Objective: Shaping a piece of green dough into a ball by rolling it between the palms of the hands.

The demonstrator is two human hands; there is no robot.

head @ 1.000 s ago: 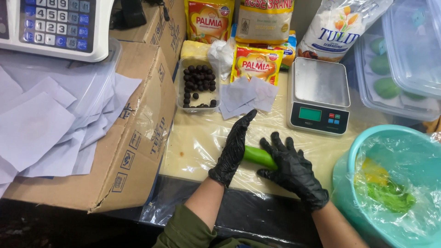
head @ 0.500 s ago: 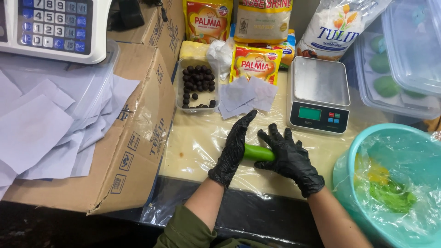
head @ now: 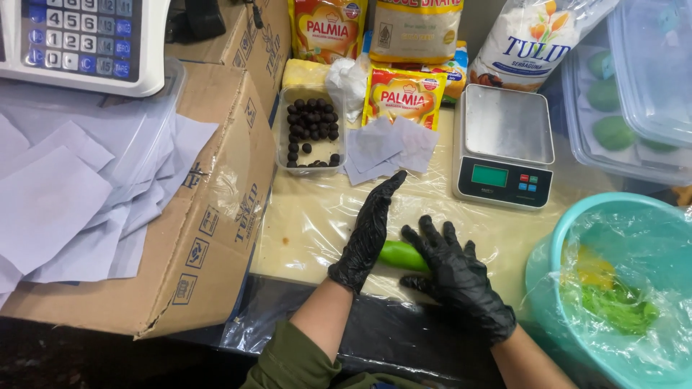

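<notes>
A short green roll of soft dough (head: 401, 255) lies on the plastic-covered counter (head: 310, 223), pressed between both black-gloved hands: the left hand (head: 367, 232) flat and open against its left end, the right hand (head: 453, 272) spread over its right part. The roll looks half-shaped. Behind stand a clear tub of dark balls (head: 310, 133), yellow-orange sachets (head: 402, 97), a digital scale (head: 504, 144) and a teal basin (head: 613, 288) lined with plastic.

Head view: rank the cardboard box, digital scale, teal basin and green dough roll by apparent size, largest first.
1. cardboard box
2. teal basin, partly cut off by the frame
3. digital scale
4. green dough roll, mostly hidden between left hand and right hand
</notes>
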